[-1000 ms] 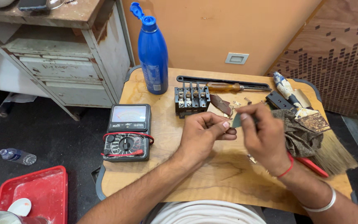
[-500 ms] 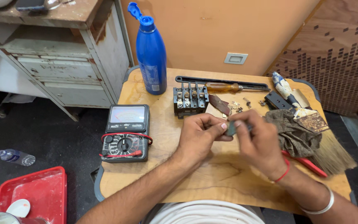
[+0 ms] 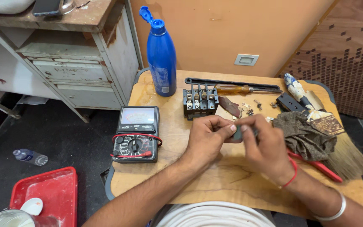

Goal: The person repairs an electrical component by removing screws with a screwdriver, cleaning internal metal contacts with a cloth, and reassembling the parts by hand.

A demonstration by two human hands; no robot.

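Note:
My left hand (image 3: 206, 138) and my right hand (image 3: 265, 145) meet over the middle of a small wooden table (image 3: 169, 185). Both pinch one small dark grey part (image 3: 237, 133) between their fingertips; most of it is hidden by the fingers. Just beyond the hands stands a black terminal block with metal contacts (image 3: 200, 101). Small loose screws and metal bits (image 3: 248, 109) lie to its right. A brown rag (image 3: 303, 134) lies beside my right hand.
An analog multimeter with red leads (image 3: 136, 133) lies at the table's left. A blue bottle (image 3: 161, 56), a screwdriver (image 3: 236, 88), a paintbrush (image 3: 324, 122) and red-handled pliers (image 3: 322, 168) are on the table. A red tray (image 3: 43, 195) sits on the floor, a white coil (image 3: 215, 215) near me.
Both hands have shifted slightly nearer to me with the small part still pinched between them; my right hand's fingers now cover more of it.

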